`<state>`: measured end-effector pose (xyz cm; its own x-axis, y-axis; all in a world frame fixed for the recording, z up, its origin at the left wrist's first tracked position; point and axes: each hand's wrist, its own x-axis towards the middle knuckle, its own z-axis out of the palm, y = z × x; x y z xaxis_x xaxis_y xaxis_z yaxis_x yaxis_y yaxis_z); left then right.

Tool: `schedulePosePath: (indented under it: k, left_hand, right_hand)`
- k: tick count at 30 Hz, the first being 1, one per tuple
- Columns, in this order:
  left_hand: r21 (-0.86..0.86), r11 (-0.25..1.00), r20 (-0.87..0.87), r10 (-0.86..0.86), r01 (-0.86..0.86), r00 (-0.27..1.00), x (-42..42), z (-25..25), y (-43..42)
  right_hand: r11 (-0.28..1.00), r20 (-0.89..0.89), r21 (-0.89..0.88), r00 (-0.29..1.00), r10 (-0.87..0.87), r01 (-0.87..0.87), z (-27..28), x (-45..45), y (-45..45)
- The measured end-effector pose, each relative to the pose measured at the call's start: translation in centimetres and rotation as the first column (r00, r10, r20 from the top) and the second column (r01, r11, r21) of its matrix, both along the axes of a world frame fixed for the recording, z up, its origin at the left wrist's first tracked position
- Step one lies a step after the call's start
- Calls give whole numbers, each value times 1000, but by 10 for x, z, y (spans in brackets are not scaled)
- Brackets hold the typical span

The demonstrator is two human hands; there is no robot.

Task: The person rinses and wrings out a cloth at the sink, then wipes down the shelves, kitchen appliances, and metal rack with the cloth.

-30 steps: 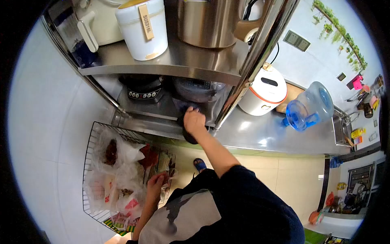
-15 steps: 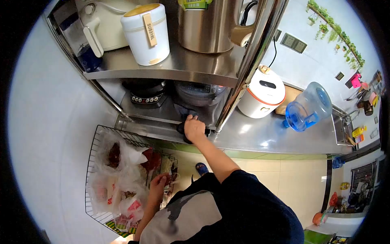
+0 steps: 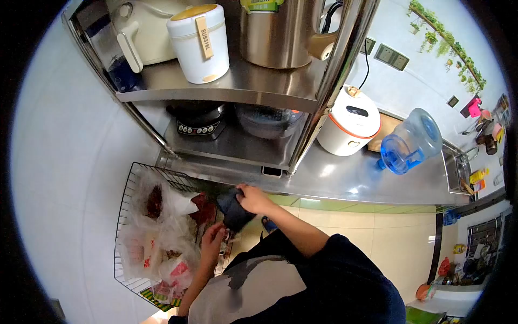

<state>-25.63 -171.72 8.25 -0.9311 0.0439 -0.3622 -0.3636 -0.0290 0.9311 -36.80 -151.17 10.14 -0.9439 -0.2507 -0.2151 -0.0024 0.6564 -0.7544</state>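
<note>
My right hand (image 3: 252, 198) grips a dark cloth (image 3: 233, 210), which hangs bunched in front of the counter edge. Just below it is my left hand (image 3: 213, 235), its fingers curled close to the cloth's lower corner; whether they pinch anything is hidden. A wire basket (image 3: 126, 202) stands beside my left hand, filled with plastic bags (image 3: 156, 237) of food. On the counter edge above my right hand lies a small dark flat object with a pale rim (image 3: 271, 171), perhaps a phone.
A steel shelf (image 3: 216, 93) bears a white canister (image 3: 198, 48) and a large metal pot (image 3: 278, 38). Below sits a black appliance with buttons (image 3: 198, 128). To the right are a white rice cooker (image 3: 350, 121), a blue water jug (image 3: 410, 143) and a sink (image 3: 456, 170).
My right hand has lifted the dark cloth off the shelf edge and brought it down and left, towards my left hand. The small flat object on the edge is now uncovered.
</note>
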Motion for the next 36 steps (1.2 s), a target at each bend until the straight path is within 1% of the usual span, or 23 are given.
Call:
schedulePosePath:
  k: [1, 3, 4, 8, 9, 10, 11, 13, 15, 18, 21, 22, 23, 24, 25, 27, 28, 29, 30, 31, 33, 35, 36]
  left_hand:
    - [0, 1000, 6, 4, -4, 1000, -2, 2, 2]
    - [-23, 996, -69, -89, 87, 994, -5, 20, 12]
    - [55, 986, -46, -157, 160, 986, -6, 7, 7]
    - [69, 988, -54, -132, 135, 990, -5, 0, 14]
    - [-39, 995, -53, -95, 93, 994, -5, 0, 13]
    - [-147, 988, -55, -59, 50, 997, -4, 0, 11]
    - [-142, 989, -57, -56, 48, 997, -4, -4, 10]
    - [-216, 976, -235, -57, 5, 970, -4, -4, 11]
    - [-225, 974, -249, -52, -5, 967, -2, 11, 15]
    - [-522, 839, -509, -162, -153, 845, -7, 33, 17]
    - [-600, 781, -440, -142, -173, 887, -19, 27, 9]
    - [-596, 784, -439, -135, -175, 888, -23, 33, 13]
    - [-664, 712, -521, -222, -228, 824, -28, 42, 16]
    - [-717, 633, -583, -315, -292, 749, -34, 52, 18]
    - [-715, 633, -585, -309, -297, 750, -40, 59, 21]
    - [-805, 588, -285, -256, -85, 924, -51, 71, 27]
    - [-603, 795, -246, -108, -65, 963, -55, 79, 33]
    - [-598, 798, -250, -90, -80, 964, -59, 73, 35]
    - [-311, 941, -336, 23, -134, 941, -66, 60, 38]
    - [7, 986, -383, 156, -166, 910, -71, 51, 42]
    - [110, 989, -560, 142, -97, 816, -75, 42, 66]
    - [126, 991, -617, 114, -46, 779, -75, 45, 96]
    - [320, 947, -513, 185, -13, 838, -80, 36, 109]
  right_hand:
    - [1000, 6, 0, 1000, 4, -4, -2, 10, -1]
    - [982, 55, -190, 998, 28, -17, -4, 30, -3]
    - [957, 33, -280, 996, 86, -74, -1, 40, -3]
    - [935, 67, -336, 988, 141, -111, -1, 63, -2]
    - [937, 64, -330, 988, 144, -115, 2, 64, 3]
    - [943, 105, -332, 992, 64, -25, 4, 65, 9]
    - [942, 148, -330, 989, -17, 66, 5, 68, 15]
    - [912, 153, -386, 984, -88, 142, -5, 74, 26]
    - [924, 168, -282, 961, -218, 259, -12, 82, 39]
    - [880, 133, -290, 927, -352, 376, -29, 96, 54]
    - [814, 91, -372, 891, -446, 445, -25, 110, 76]
    - [762, 173, -413, 864, -472, 499, -20, 112, 82]
    - [702, 255, -449, 833, -492, 552, -17, 113, 87]
    - [716, 195, -486, 861, -469, 501, -28, 112, 95]
    - [721, 193, -485, 865, -464, 495, -20, 112, 95]
    - [650, 247, -564, 855, -455, 509, 0, 112, 93]
    - [679, 162, -572, 875, -456, 460, 12, 112, 90]
    - [706, 67, -599, 902, -427, 378, 12, 110, 90]
    - [709, 78, -607, 915, -397, 359, 14, 109, 89]
    - [710, 93, -616, 926, -366, 342, 24, 107, 85]
    - [647, 98, -718, 958, -269, 256, 45, 107, 72]
    - [735, -147, -677, 976, -163, 21, 55, 97, 61]
    - [739, -148, -674, 977, -152, 13, 62, 92, 58]
